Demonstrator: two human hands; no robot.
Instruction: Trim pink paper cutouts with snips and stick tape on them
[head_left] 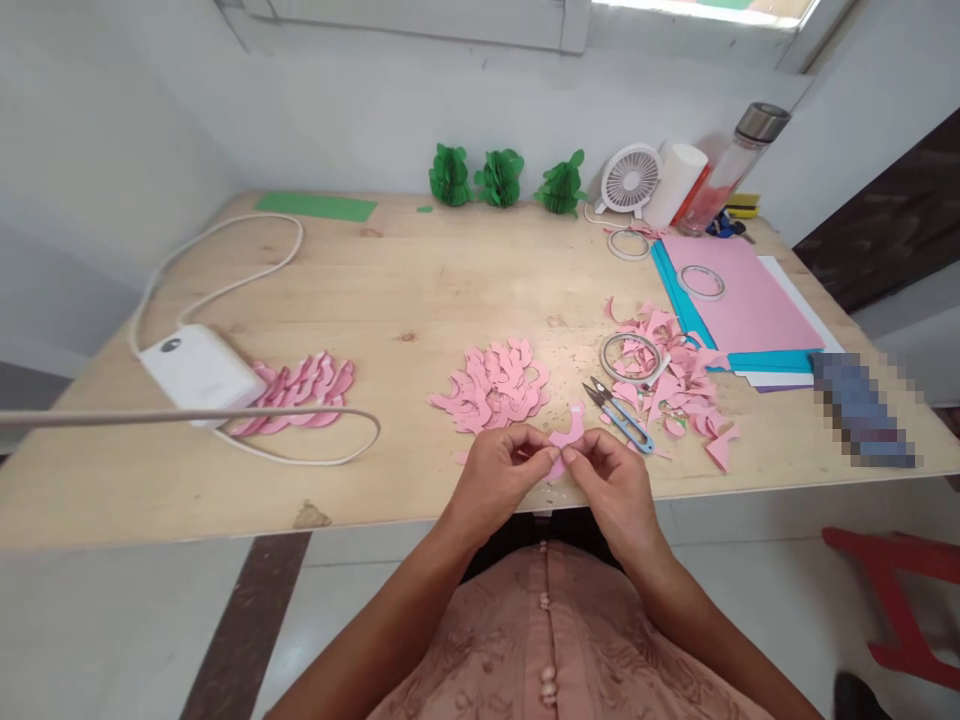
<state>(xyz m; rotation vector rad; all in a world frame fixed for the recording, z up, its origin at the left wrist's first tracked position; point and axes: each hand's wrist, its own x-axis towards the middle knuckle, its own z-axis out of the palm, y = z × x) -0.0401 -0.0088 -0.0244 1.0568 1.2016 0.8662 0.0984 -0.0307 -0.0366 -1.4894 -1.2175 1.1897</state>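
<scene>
Between my fingertips is a small curved pink paper cutout [571, 432] with a whitish patch at its upper end. My left hand [504, 468] pinches it from the left, and my right hand [613, 478] pinches it from the right, thumbs nearly meeting. Just beyond my left hand lies a heap of wavy pink paper cutouts [499, 380]. Blue-handled thread snips [626, 420] rest on the table past my right hand. A ring of tape [630, 358] sits on a pile of pink paper scraps [686, 385].
Farther left, a white power bank [201, 372] with a cable sits against more pink cutouts [319, 385]. Green paper ornaments [499, 178], a small fan [630, 180] and a bottle [724, 180] stand along the wall. Coloured paper sheets [757, 310] lie at right; a red stool [892, 590] is below.
</scene>
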